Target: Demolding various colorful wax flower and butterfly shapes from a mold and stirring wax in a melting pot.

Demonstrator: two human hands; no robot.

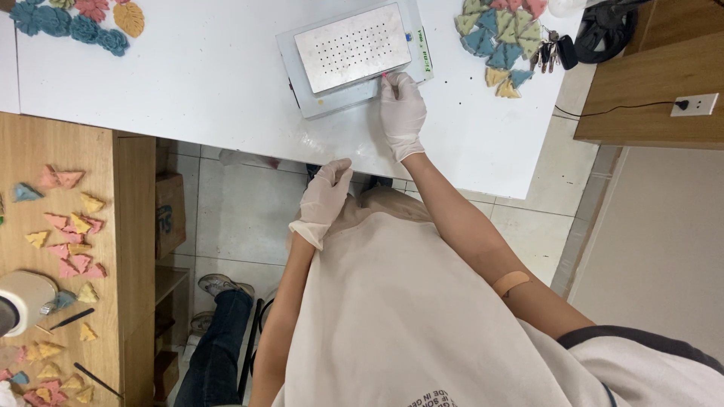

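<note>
A grey box-shaped machine [332, 94] with a perforated metal top plate [352, 47] stands on the white table [188, 83]. My right hand [402, 113], in a white glove, rests against the machine's near right corner with its fingers bunched. A tiny pink spot shows at the fingertips; whether it is held is too small to tell. My left hand [324, 200], also gloved, lies at the table's near edge, fingers loosely extended and holding nothing. A plaster is stuck on my right forearm [511, 283].
Coloured triangular pieces [501, 38] lie at the table's far right beside keys [554, 49] and a black bag [603, 30]. Blue and pink shapes [75, 19] sit far left. A wooden bench [68, 249] holds more pieces and a tape roll [23, 301]. Another person's leg [219, 339] shows below.
</note>
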